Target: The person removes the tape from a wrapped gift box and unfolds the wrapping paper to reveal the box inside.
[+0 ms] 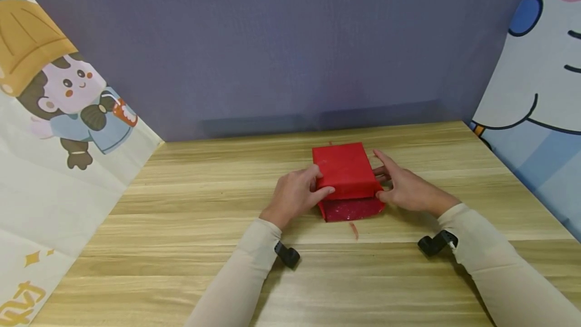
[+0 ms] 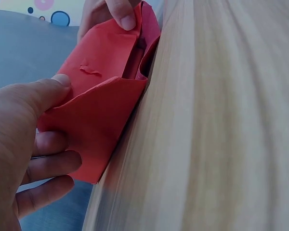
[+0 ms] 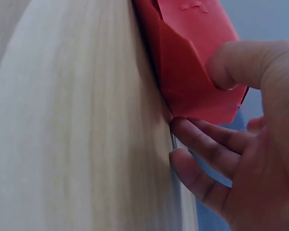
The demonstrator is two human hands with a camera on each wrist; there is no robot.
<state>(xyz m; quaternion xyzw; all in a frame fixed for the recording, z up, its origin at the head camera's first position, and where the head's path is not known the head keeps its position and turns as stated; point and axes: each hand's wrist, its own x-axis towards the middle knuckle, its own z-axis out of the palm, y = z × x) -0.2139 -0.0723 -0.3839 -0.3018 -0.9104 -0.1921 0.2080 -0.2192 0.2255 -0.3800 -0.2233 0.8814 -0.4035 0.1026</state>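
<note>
A red paper box (image 1: 342, 163) lies on the wooden table, its open end facing me and showing a darker red inside. In the head view my left hand (image 1: 297, 191) holds its left side, thumb near the front edge and index finger on the top corner. The left wrist view shows that hand's other fingers curled beside the red side panel (image 2: 94, 127). My right hand (image 1: 410, 188) is at the opposite side. Its thumb presses the side panel (image 3: 197, 98) near the front corner, while the other fingers reach loosely along the lower side, the index finger apart from the box.
The wood-grain table (image 1: 204, 246) stretches around the box. Behind it rises a grey-blue backdrop (image 1: 272, 54), with cartoon-printed sheets at left (image 1: 41, 206) and right (image 1: 544, 85). Small reddish marks (image 1: 354, 230) show on the tabletop near the box.
</note>
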